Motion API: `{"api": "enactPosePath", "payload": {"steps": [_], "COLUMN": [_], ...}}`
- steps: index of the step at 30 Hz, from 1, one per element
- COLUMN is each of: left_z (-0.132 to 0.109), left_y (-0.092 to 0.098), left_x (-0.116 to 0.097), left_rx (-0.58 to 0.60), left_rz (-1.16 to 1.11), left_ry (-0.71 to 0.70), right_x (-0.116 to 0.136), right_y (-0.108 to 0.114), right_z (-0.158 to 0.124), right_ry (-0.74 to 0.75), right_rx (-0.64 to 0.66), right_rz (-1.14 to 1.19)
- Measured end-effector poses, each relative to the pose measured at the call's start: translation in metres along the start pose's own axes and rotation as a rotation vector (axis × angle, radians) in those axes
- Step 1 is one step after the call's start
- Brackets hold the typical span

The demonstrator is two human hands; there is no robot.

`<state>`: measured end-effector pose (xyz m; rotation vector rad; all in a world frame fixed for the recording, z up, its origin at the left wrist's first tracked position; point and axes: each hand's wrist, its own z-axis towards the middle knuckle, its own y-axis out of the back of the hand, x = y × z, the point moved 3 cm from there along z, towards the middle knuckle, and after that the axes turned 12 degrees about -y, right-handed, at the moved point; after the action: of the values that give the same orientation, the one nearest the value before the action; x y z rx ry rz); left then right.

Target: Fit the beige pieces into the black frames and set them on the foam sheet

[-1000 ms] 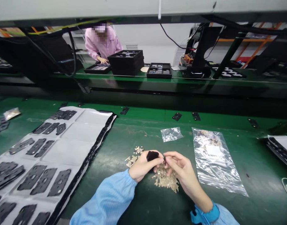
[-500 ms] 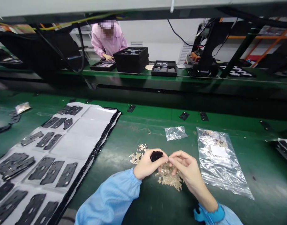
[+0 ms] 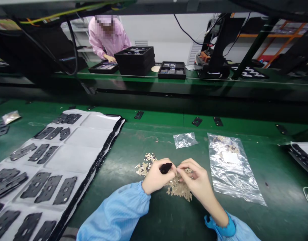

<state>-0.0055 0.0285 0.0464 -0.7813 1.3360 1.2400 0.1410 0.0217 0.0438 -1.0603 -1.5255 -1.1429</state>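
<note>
In my left hand (image 3: 156, 177) I grip a small black plastic part (image 3: 166, 168), partly hidden by my fingers. The fingertips of my right hand (image 3: 194, 177) are pinched together close to the left thumb; whatever they hold is too small to make out. Beneath both hands lies a heap of small tan cut pieces (image 3: 179, 190). Beyond my left hand is a second, looser pile of tan, white and dark bits (image 3: 144, 166).
On the left, a stack of white trays (image 3: 77, 155) bears rows of black plastic parts (image 3: 48, 189). A clear bag of tan pieces (image 3: 235, 170) lies at right, near a small clear bag (image 3: 185, 140). Across the bench, a person in pink (image 3: 108, 36) works beside black boxes (image 3: 135, 63).
The whole view has shifted slightly, so things sit a little further left. My hands stay close together over the heap, with the black part still in the left one.
</note>
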Motion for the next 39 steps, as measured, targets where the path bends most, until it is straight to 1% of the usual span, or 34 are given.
{"api": "enactPosePath", "payload": {"steps": [5, 7, 11, 17, 20, 28, 34, 39], "left_z": [-0.002, -0.003, -0.004, -0.003, -0.002, -0.004, -0.004, -0.004], "left_y": [0.0, -0.001, -0.001, 0.0, 0.001, 0.001, 0.001, 0.001], "left_x": [0.001, 0.002, 0.001, 0.0, -0.001, -0.002, 0.001, 0.001], "left_rx": [0.006, 0.009, 0.008, 0.014, 0.024, 0.015, 0.024, 0.029], "left_rz": [0.16, 0.195, 0.214, 0.185, 0.166, 0.208, 0.169, 0.21], "left_ry": [-0.085, -0.094, -0.101, -0.089, -0.081, -0.108, -0.081, -0.099], "right_x": [0.008, 0.01, 0.01, 0.007, 0.008, 0.017, 0.015, 0.013], "right_y": [0.0, 0.0, -0.001, 0.0, 0.002, 0.0, 0.002, 0.001], "right_z": [-0.004, -0.006, -0.009, -0.004, -0.003, -0.009, -0.007, -0.009], "right_ry": [0.223, 0.265, 0.258, 0.229, 0.234, 0.272, 0.248, 0.289], "right_rx": [0.051, 0.075, 0.113, 0.09, 0.093, 0.136, 0.129, 0.144], "right_rz": [-0.326, -0.398, -0.459, -0.372, -0.366, -0.502, -0.422, -0.546]}}
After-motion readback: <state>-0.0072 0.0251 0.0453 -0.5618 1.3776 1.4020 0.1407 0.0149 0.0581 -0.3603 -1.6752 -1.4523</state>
